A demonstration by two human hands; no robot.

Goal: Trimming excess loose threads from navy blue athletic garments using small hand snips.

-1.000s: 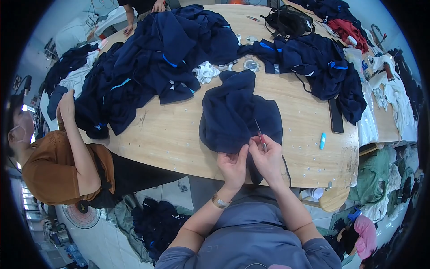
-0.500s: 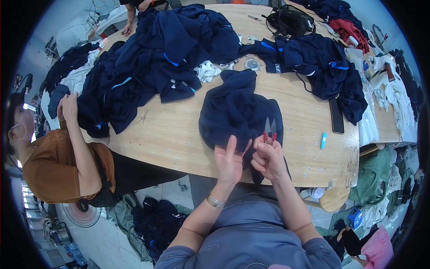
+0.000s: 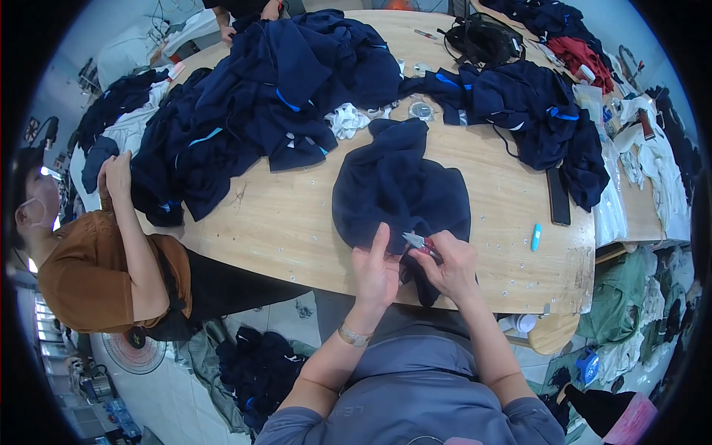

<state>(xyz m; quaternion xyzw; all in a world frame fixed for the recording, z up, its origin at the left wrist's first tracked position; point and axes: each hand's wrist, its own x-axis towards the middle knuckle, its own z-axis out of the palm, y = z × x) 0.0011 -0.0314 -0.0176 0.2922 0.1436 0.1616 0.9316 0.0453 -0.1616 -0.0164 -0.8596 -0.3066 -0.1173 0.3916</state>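
Navy fabric fills the near edge of a wooden table (image 3: 282, 222), where a dark blue garment (image 3: 400, 189) lies bunched in front of the person. Right hand (image 3: 452, 263) is closed around small red-handled snips (image 3: 417, 242), blades pointing left over the cloth's lower edge. Left hand (image 3: 377, 268) rests open on that edge, fingers extended, touching the fabric just beside the blades. A large heap of navy garments (image 3: 259, 104) lies farther back, well apart.
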